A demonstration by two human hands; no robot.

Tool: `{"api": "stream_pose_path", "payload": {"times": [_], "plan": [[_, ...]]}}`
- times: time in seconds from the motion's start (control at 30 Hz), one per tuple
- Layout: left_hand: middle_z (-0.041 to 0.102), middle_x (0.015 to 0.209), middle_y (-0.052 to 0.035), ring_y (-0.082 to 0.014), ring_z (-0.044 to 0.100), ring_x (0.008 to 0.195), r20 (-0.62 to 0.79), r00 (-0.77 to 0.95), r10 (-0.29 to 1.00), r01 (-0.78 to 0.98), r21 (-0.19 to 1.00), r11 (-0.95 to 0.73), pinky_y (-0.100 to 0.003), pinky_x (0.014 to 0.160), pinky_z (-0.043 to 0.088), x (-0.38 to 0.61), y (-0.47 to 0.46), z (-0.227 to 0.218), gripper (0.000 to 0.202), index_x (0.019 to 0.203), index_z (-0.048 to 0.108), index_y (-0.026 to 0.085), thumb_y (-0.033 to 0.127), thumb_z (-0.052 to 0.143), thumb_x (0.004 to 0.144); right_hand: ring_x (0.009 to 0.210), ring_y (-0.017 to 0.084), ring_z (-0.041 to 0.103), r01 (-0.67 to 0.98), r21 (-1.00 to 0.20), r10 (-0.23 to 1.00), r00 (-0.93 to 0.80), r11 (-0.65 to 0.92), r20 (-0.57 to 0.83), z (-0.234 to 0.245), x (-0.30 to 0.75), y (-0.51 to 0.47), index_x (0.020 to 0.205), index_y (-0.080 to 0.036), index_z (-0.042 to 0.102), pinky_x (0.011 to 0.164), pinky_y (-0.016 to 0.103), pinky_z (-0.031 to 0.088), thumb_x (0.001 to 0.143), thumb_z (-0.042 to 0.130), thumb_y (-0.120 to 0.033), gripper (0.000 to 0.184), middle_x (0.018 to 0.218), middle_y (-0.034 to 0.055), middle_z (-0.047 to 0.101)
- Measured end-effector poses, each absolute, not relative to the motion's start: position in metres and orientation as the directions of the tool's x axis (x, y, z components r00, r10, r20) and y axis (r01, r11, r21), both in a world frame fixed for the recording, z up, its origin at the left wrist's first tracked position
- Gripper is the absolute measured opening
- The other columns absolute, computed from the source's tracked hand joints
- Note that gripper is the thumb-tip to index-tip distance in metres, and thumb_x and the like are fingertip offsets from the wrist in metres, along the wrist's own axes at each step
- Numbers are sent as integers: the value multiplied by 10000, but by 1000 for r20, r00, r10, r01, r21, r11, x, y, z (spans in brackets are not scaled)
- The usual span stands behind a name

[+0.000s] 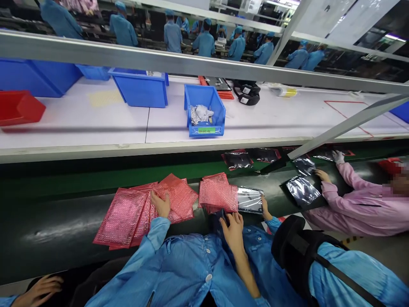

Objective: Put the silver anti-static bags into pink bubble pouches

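Note:
My left hand (161, 205) lies on the pink bubble-wrap bags, thumb and fingers apart. One fanned stack of bags (123, 215) is to its left, and more bags (179, 196) spread out to its right. Close to my body, my right hand (234, 228) is curled against a dark flat object (217, 221), mostly hidden by the fingers. Just beyond that hand lies another pile of pink bubble-wrap bags (214, 194). A grey flat panel (251, 199) touches this pile's right side, its far end held by a co-worker's hand (266, 209).
Above the dark conveyor belt (64, 226) runs a white shelf (166, 128) with blue bins (204, 113) and a red bin (21, 106). A slanted metal post (345, 123) crosses at right. A pink-sleeved co-worker (354, 200) handles dark glossy packets (302, 189). Another person's hand (44, 288) is lower left.

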State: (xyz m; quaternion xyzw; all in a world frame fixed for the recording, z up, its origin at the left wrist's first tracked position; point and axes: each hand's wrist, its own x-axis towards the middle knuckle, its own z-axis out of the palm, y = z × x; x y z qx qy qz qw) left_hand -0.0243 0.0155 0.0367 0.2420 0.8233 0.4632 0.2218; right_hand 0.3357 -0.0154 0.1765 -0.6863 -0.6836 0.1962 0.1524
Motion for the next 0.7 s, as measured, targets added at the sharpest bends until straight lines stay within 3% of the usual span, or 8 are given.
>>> {"api": "stream_pose_path", "payload": {"times": [0.03,0.1,0.2,0.3,0.4,0.5,0.6,0.7], "plan": [[238,1796,-263,-347,217,1688,-19,-745,667,350,840,416,-533,1385,211,-21,13,39,819,1706,233,76,337,601,1023,1196,361,695,905,-424,995,-8,-34,-97,176,332,-17,1251,-150,772,1028,441,522,1038,516,-415,426,1184,210,796],[305,1766,-247,-355,261,1664,122,-539,834,635,709,306,-526,1373,238,-12,7,38,636,1628,411,85,299,546,1045,1072,343,749,937,-344,981,-5,-62,-192,174,324,-18,1335,-143,741,943,410,530,1080,446,-385,460,1108,206,813],[453,1677,-241,-348,393,1587,-34,-189,981,819,546,177,-489,1338,305,8,2,28,494,1510,571,94,224,513,1038,917,305,792,964,-263,954,-49,-32,-295,175,312,-18,1372,-174,718,822,359,519,1111,423,-373,442,1053,171,831],[501,1669,-203,-329,434,1567,-189,10,982,864,496,87,-462,1332,319,32,-2,10,501,1500,602,130,211,594,1006,924,292,812,977,-212,939,-81,9,-334,180,299,-14,1368,-184,709,786,327,507,1120,447,-350,397,1067,158,838],[483,1698,-190,-356,432,1569,-238,55,970,874,481,69,-520,1311,344,46,-5,-5,571,1525,590,165,217,685,965,1014,297,816,970,-239,935,-120,39,-335,184,290,-13,1373,-194,698,777,317,513,1125,433,-332,388,1187,155,829],[479,1689,-223,-405,453,1534,-278,32,960,891,444,99,-595,1252,391,42,-6,-15,545,1537,581,166,239,647,1001,1040,321,815,966,-259,928,-119,26,-353,187,287,-16,1371,-211,711,781,339,531,1126,423,-363,408,1205,153,829],[502,1669,-220,-392,465,1518,-294,28,955,904,416,102,-559,1250,399,34,-6,-19,465,1502,613,157,284,572,1057,1045,349,814,965,-263,906,-99,-14,-411,184,292,-20,1407,-200,717,831,377,556,1101,494,-422,439,1137,170,842],[506,1661,-211,-372,436,1537,-297,35,954,916,391,88,-527,1287,359,31,-6,-20,427,1458,644,151,291,565,1063,1162,344,781,953,-304,916,-116,-7,-384,177,301,-21,1410,-193,742,960,397,560,1077,539,-383,434,1185,193,831]]}}
